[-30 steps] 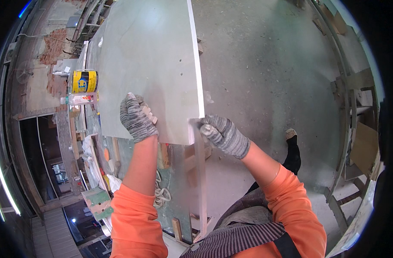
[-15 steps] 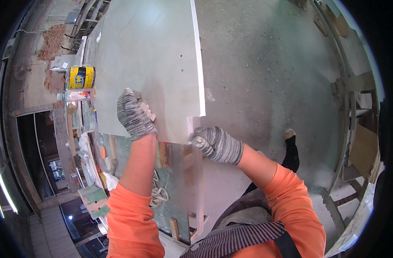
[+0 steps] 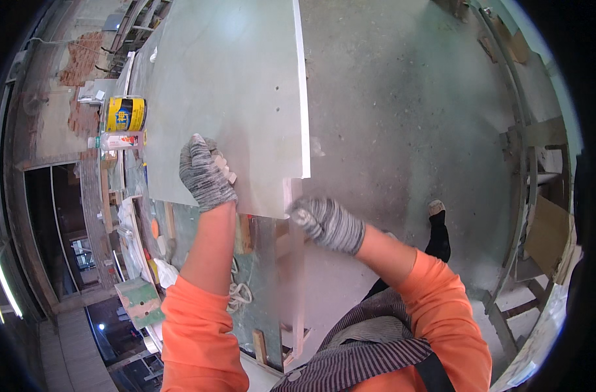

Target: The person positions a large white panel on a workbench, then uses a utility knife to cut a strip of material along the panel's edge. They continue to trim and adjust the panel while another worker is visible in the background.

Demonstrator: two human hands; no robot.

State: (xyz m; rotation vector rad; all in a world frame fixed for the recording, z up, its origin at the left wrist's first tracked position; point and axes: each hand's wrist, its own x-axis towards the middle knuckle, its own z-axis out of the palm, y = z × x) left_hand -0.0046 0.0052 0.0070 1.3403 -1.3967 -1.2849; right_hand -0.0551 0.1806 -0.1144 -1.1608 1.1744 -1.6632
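A large pale grey panel point(image 3: 233, 78) with a white right edge lies in front of me, with a stepped notch at its near right corner. My left hand point(image 3: 208, 173), in a grey knitted glove, rests on the panel near its front edge. Its fingers are curled closed, with pale, dusty-looking lumps along their right side; whether these are fingertips or a held thing is unclear. My right hand point(image 3: 327, 224), gloved alike and smeared by motion, is closed beside the notched corner. Anything small in its fingers is hidden.
Left of the panel stand a yellow and black tub point(image 3: 126, 114) and a bottle point(image 3: 120, 140) lying on its side. Below the panel are a greenish surface point(image 3: 262, 281) and a coiled cord point(image 3: 239, 294). Wooden framing point(image 3: 545, 132) and a cardboard sheet point(image 3: 547, 225) stand at the right.
My right hand has shifted slightly at the notched corner and is now blurred. My left hand stays in its place on the panel. The whole view has tilted a little.
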